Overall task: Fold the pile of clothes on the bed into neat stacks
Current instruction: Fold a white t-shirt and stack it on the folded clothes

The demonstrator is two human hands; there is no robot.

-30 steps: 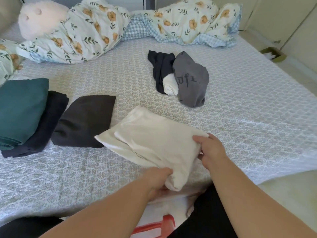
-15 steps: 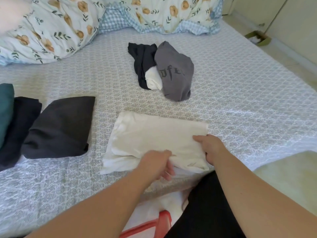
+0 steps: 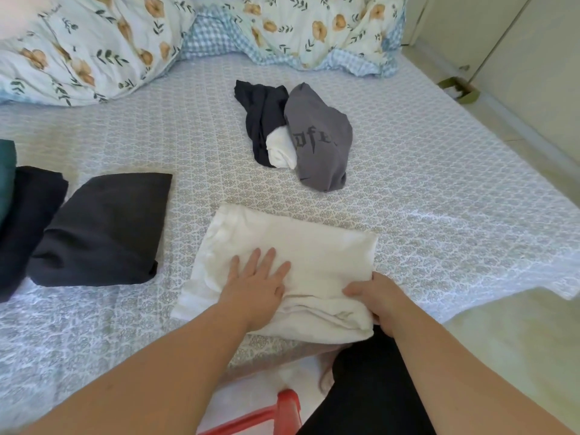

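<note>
At lower centre we see the folded cream garment [image 3: 292, 262] lying on the bed [image 3: 439, 199]. Our left hand [image 3: 255, 285] presses flat on it, fingers straight; our right hand [image 3: 375, 298] grips its right edge. Above centre lies the unfolded pile [image 3: 301, 136]; at left, a folded charcoal garment [image 3: 103, 227] beside a darker stack [image 3: 28, 221].

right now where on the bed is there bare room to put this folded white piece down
Bare sheet right of the unfolded pile, and between pile and quilt. A narrow strip separates the white piece from the dark fold. The left edge is crowded.
</note>
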